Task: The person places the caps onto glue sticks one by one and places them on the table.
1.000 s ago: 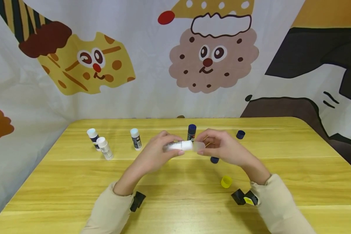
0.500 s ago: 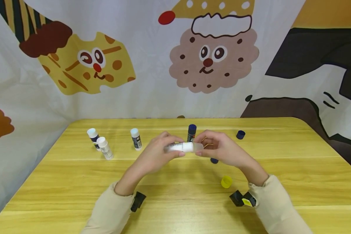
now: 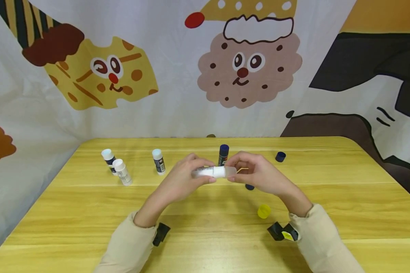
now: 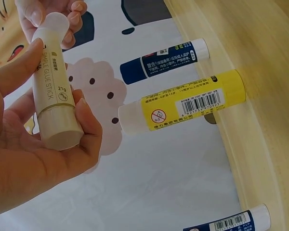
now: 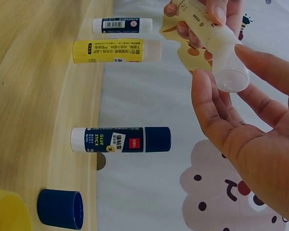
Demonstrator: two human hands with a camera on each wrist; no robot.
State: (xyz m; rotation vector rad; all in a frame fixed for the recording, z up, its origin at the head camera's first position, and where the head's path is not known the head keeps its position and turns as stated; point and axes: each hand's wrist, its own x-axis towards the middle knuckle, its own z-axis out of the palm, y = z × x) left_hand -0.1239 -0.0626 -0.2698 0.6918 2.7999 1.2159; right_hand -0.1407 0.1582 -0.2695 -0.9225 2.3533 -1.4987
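Observation:
My left hand grips a white glue stick round its barrel, holding it sideways above the table. At its right end sits a frosted translucent cap, which my right hand pinches between thumb and fingers. Just behind the hands a dark blue glue stick stands upright. A yellow glue stick, also upright, shows in both wrist views, but the hands hide it in the head view.
More glue sticks stand left: one with a pale top, a white one, and a blue-and-white one. Loose caps lie right: a yellow cap, a blue cap and another blue cap. A printed cloth hangs behind.
My right hand has shifted slightly left, bringing the translucent cap further onto the white glue stick. The left hand has stayed almost still, and the things on the table have not moved.

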